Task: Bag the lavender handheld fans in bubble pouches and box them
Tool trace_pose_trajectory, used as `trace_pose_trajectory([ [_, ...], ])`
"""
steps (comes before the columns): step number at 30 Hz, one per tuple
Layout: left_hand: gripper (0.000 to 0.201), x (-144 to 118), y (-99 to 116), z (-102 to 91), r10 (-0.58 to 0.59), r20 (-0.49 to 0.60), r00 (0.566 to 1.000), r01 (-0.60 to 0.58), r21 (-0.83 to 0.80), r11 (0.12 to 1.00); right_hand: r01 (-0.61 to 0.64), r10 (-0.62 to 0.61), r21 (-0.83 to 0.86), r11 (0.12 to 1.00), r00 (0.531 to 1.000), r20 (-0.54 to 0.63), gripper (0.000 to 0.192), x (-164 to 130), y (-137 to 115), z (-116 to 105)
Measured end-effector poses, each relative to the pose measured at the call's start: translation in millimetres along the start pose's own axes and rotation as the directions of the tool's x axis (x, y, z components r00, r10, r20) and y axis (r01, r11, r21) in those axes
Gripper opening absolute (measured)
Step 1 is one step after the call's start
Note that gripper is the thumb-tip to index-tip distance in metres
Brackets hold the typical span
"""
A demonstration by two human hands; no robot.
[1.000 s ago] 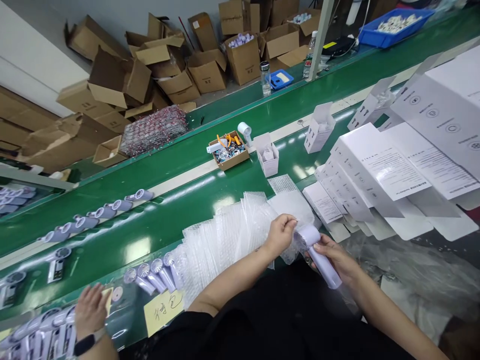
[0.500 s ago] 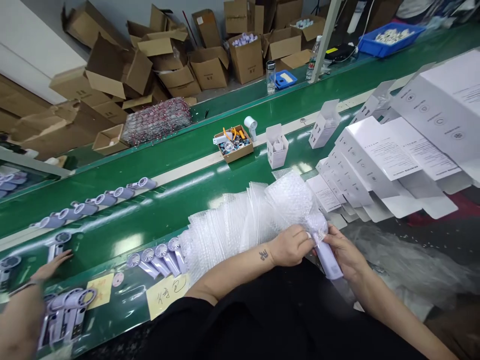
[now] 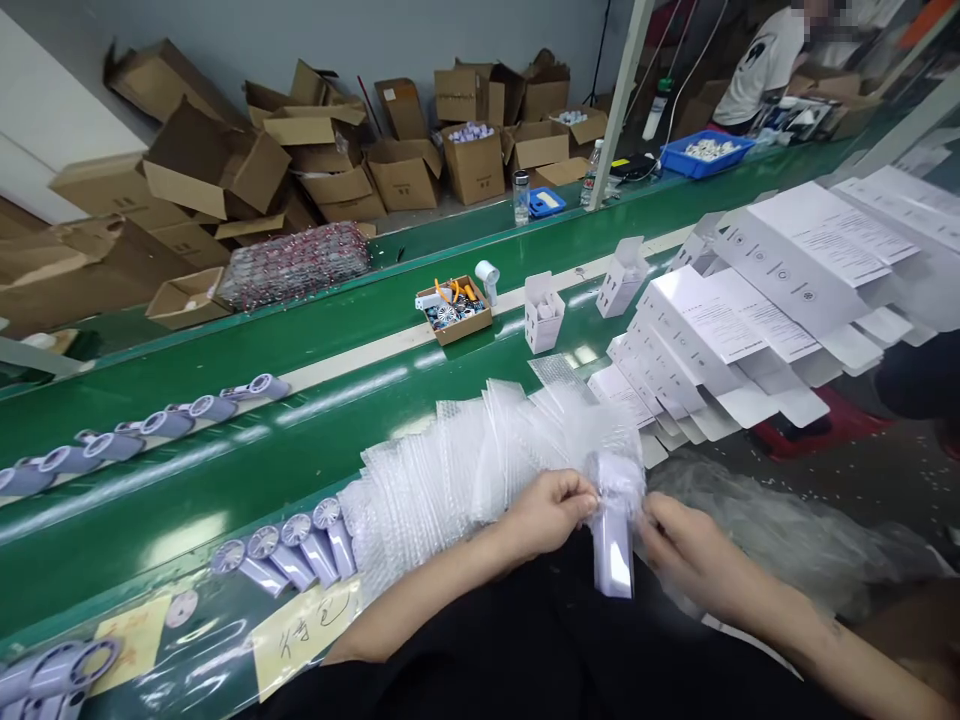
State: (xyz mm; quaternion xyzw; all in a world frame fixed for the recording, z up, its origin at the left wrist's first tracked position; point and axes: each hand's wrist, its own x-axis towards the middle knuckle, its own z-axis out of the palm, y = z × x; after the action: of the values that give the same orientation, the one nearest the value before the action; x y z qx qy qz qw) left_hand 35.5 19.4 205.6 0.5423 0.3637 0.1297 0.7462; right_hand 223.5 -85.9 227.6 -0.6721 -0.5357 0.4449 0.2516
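Observation:
A lavender handheld fan (image 3: 615,560) hangs in front of my body, its head inside a clear bubble-wrap bag (image 3: 619,474) and its handle sticking out below. My left hand (image 3: 549,510) pinches the bag's left edge between thumb and fingers. On the opposite side, my right hand (image 3: 682,545) grips the right edge, its fingertips partly hidden. Just beyond my left forearm, a fanned-out row of bubble-wrap bags (image 3: 450,455) lies on the green bench. Several lavender fans (image 3: 300,545) rest side by side at the left end of that row.
Folded white boxes (image 3: 712,320) lean in a row at right. Two upright white cartons (image 3: 544,315) and a parts box (image 3: 454,310) stand farther back. Lavender fan parts (image 3: 165,423) line the belt's pale strip. A yellow handwritten note (image 3: 300,635) lies near my left elbow.
The fan and its bag have swung more upright and slightly left. My left hand has moved left and my right hand now grips the bag's edge. A co-worker's arm has left the view at left.

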Motion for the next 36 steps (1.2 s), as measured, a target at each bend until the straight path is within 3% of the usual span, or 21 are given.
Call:
trace_pose_trajectory([
  [2,0.014,-16,2,-5.2,-0.014,0.118,0.993,0.008,0.053,0.999,0.066,-0.056,-0.053,0.996,0.984,0.171,0.021,-10,-14,-10],
  [4,0.014,-26,1,-9.3,-0.042,0.266,0.963,0.004,0.143,0.990,0.096,-0.083,-0.020,0.995,0.935,0.346,0.017,-14,-20,-19],
  [6,0.018,-28,-2,-13.1,-0.028,0.356,0.934,-0.037,0.176,0.984,0.075,-0.074,0.013,0.997,0.912,0.404,0.017,-14,-21,-26],
  [7,0.021,-26,-2,-15.4,0.009,0.349,0.937,-0.063,0.143,0.988,0.050,-0.057,0.029,0.998,0.920,0.387,0.018,-12,-19,-29],
  [9,0.031,-19,0,-20.7,0.127,0.233,0.964,-0.133,0.013,0.991,0.009,-0.037,0.090,0.996,0.949,0.314,0.021,-5,-17,-33],
  [11,0.038,-9,6,-25.5,0.234,0.140,0.962,-0.225,-0.075,0.971,0.037,-0.087,0.209,0.977,0.967,0.238,0.022,4,-18,-32],
  [13,0.063,1,12,-27.1,0.294,0.179,0.939,-0.292,-0.039,0.956,0.093,-0.169,0.363,0.927,0.968,0.185,0.020,15,-19,-25],
  [15,0.087,12,13,-24.4,0.301,0.222,0.927,-0.330,0.107,0.938,0.098,-0.214,0.533,0.840,0.964,0.160,0.017,29,-14,-14],
  [17,0.064,24,7,-20.0,0.292,0.139,0.946,-0.321,0.276,0.906,0.051,-0.123,0.707,0.706,0.991,0.051,0.017,48,4,-4],
  [18,0.044,29,2,-18.7,0.300,0.049,0.953,-0.299,0.338,0.892,0.038,0.007,0.779,0.625,0.998,-0.055,0.019,59,19,0],
  [19,0.029,34,-3,-18.6,0.312,-0.054,0.948,-0.271,0.371,0.888,0.045,0.178,0.835,0.548,0.969,-0.170,0.023,71,37,3],
  [20,0.024,39,-7,-19.8,0.316,-0.156,0.936,-0.242,0.368,0.898,0.069,0.383,0.873,0.483,0.880,-0.281,0.031,84,58,6],
  [21,0.025,43,-11,-22.4,0.306,-0.251,0.918,-0.216,0.329,0.919,0.073,0.485,0.881,0.467,0.812,-0.325,0.040,97,80,9],
  [23,0.029,48,-14,-30.4,0.229,-0.396,0.889,-0.174,0.171,0.970,0.029,0.585,0.898,0.439,0.750,-0.309,0.047,123,120,15],
  [25,0.033,49,-11,-39.9,0.134,-0.472,0.871,-0.154,-0.004,0.988,-0.001,0.630,0.912,0.410,0.723,-0.283,0.035,143,149,24],
  [28,0.035,44,-5,-54.1,0.075,-0.555,0.828,-0.199,-0.167,0.966,0.031,0.672,0.924,0.380,0.677,-0.299,0.013,159,165,41],
  [32,0.037,27,-4,-75.6,-0.019,-0.658,0.753,-0.268,-0.333,0.904,0.151,0.655,0.903,0.402,0.641,-0.399,0.017,149,155,61],
  [36,0.036,6,-8,-101.5,-0.056,-0.722,0.689,-0.364,-0.412,0.835,0.212,0.537,0.849,0.483,0.695,-0.479,0.031,119,132,80],
])
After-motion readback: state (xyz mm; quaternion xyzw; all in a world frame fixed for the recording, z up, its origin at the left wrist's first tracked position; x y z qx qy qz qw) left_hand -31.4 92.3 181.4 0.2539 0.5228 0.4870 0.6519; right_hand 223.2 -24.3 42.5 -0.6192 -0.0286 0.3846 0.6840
